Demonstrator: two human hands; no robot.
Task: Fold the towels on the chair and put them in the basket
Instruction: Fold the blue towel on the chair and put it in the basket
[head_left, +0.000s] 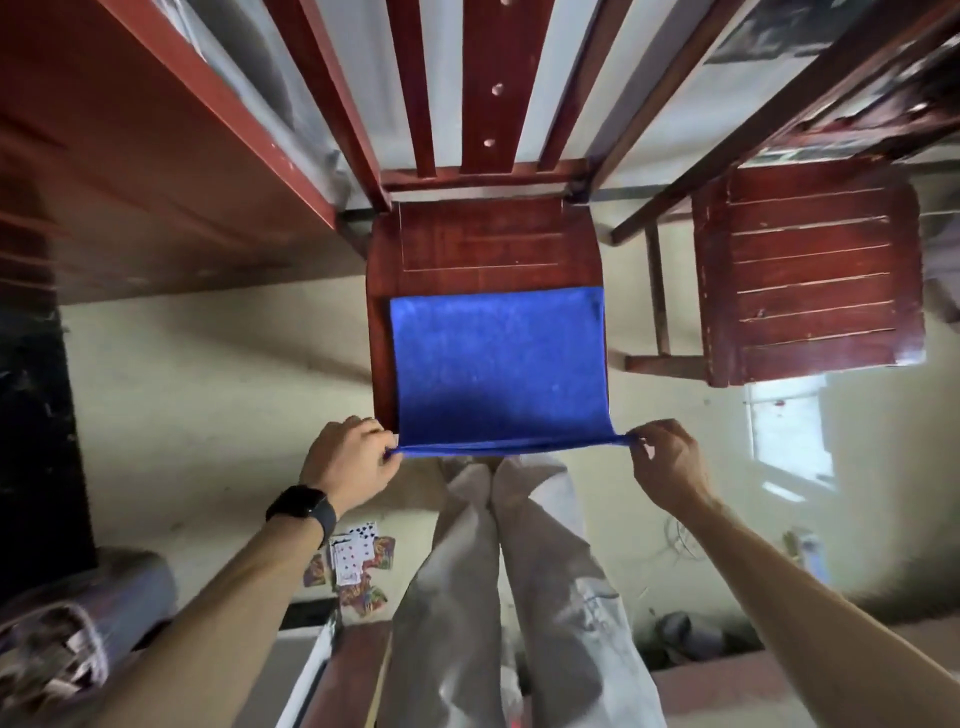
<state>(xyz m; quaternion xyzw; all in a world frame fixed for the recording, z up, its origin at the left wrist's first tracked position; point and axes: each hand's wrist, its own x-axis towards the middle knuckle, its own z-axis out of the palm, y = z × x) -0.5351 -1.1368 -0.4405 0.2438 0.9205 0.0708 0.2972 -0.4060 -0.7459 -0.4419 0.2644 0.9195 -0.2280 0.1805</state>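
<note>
One blue towel (498, 364) is lying flat on the chair (483, 239) seat while you are pinching its near corners with your left hand (350, 457) and right hand (667, 460), folding barely begun, no basket clearly visible.

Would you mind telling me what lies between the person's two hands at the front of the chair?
In the head view, the near edge of the blue towel stretches taut between the left hand and the right hand, each pinching a corner.
</note>
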